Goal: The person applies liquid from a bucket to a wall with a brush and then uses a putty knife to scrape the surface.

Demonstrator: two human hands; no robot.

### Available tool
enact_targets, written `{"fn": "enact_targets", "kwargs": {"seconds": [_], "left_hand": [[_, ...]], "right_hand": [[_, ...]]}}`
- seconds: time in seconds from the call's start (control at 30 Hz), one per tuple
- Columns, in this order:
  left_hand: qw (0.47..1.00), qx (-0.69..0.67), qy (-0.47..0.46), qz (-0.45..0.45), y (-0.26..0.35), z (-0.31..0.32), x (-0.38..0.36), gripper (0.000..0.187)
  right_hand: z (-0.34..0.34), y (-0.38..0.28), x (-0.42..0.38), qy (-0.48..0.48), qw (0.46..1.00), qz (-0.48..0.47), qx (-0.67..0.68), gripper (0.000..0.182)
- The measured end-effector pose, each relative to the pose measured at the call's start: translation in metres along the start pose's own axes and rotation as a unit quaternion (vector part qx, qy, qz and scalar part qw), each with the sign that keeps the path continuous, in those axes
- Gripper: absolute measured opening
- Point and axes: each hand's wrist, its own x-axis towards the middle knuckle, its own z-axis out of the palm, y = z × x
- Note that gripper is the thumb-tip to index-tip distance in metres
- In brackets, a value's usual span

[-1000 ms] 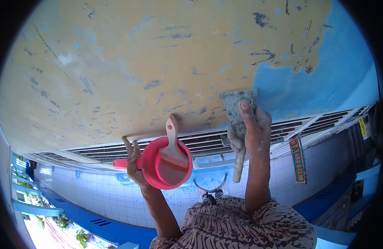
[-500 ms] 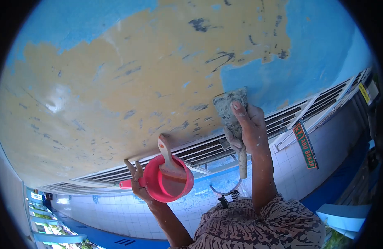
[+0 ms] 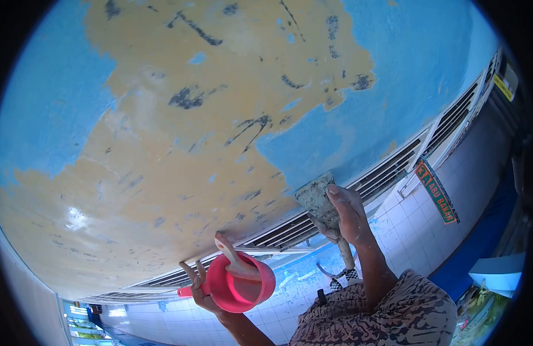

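Observation:
My right hand [image 3: 352, 218] grips a putty knife, its thumb pressed on the broad blade [image 3: 316, 199], which is coated with grey-green, crusty residue. The blade's top edge overlaps the lower border between blue paint and tan surface on the wall [image 3: 162, 138]. At the lower left, my left hand [image 3: 202, 291] holds a pink plastic dipper [image 3: 221, 293] by its handle side, some fingers stretched toward the wall. Inside the dipper leans a flat paintbrush [image 3: 236, 262], handle up and bristles down. Its handle tip is close to the wall.
A louvred vent strip [image 3: 278, 235] runs along the wall's lower edge. White tiles [image 3: 405, 230] lie beyond it. A green and red sign [image 3: 435, 192] reads "3A ABU BAKAR". A yellow sign [image 3: 502, 87] hangs at the far right, and a blue ledge [image 3: 497, 274] juts out below.
The view has shifted, so the wall's marks sit farther left and lower. Both hands appear lower in the picture, still holding the putty knife and the dipper with the brush.

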Motion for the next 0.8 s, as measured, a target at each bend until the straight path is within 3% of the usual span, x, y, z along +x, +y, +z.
{"fn": "enact_targets", "kwargs": {"seconds": [0.17, 0.47, 0.57, 0.63, 0.67, 0.8], "left_hand": [[0.998, 0.015, 0.063, 0.017, -0.005, 0.013, -0.001, 0.078], [0.999, 0.033, -0.023, -0.024, 0.007, 0.011, -0.006, 0.077], [1.000, 0.004, 0.004, 0.001, -0.002, -0.022, 0.007, 0.079], [1.000, -0.018, -0.005, -0.016, 0.004, -0.003, -0.001, 0.079], [0.999, -0.037, -0.014, -0.035, 0.007, 0.007, -0.003, 0.078], [0.999, -0.006, 0.015, -0.029, 0.006, 0.009, -0.005, 0.079]], "right_hand": [[0.004, -0.002, -0.002, 0.007, 0.999, 0.024, -0.026, 0.054], [0.016, -0.027, 0.005, 0.019, 0.997, -0.001, -0.077, 0.052], [0.030, -0.058, 0.011, 0.018, 0.996, -0.029, -0.081, 0.052], [0.043, -0.082, 0.012, 0.041, 0.994, -0.019, -0.103, 0.053], [0.048, -0.087, 0.014, 0.046, 0.992, -0.050, -0.109, 0.046], [0.068, -0.132, 0.037, 0.047, 0.958, -0.207, -0.193, 0.051]]}}
